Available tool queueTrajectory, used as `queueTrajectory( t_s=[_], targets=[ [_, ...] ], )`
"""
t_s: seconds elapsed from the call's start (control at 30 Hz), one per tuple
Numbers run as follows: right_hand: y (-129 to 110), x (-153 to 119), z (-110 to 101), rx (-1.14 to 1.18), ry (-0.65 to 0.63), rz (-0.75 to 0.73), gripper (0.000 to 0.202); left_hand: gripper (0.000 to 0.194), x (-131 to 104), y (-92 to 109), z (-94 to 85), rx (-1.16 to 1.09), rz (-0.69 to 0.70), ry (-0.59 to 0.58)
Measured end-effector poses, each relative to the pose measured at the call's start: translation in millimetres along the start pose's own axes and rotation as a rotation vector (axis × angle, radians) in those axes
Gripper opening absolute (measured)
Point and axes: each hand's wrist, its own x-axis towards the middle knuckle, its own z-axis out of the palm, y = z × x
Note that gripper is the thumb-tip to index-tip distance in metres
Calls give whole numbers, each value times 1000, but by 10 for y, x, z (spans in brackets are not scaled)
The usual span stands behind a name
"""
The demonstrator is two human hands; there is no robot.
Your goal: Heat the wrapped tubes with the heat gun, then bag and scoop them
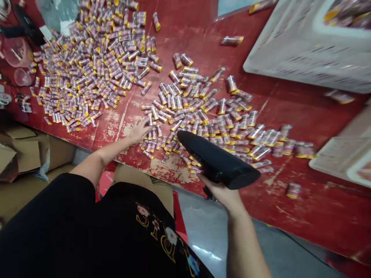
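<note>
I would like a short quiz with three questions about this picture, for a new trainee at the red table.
1. True or false: the right hand holds a black handheld tool above the red worn table.
2. What does the left hand touch?
A. the white plastic crate
B. the near heap of small shiny wrapped tubes with yellow ends
C. a brown cardboard box
3. How many separate big heaps of tubes lie on the table?

Key:
1. True.
2. B; its open fingers rest at the heap's left edge.
3. Two; the far heap of the same tubes lies to the left.
</note>
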Motion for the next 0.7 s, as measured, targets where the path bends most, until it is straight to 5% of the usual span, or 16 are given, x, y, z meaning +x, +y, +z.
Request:
queueTrajectory(
  t_s=[0.17,0.3,0.43,0.53,0.7],
  targets=[
    [-106,244,175,74,-15,9,55,50,-6,175,65,-17,-50,-1],
    [-171,329,189,73,-128,-90,56,45,-307,400,194,-46,-6,-125],
    [-174,292,151,40,-175,-120,58,52,-576,423,166,-60,-274,110],
    [-274,341,165,3,-157,-119,57,60,-282,238,52,-86,-390,212],
    [-534,489,163,45,-145,-103,50,67,716,-126,-139,-80,-497,176]
  ],
)
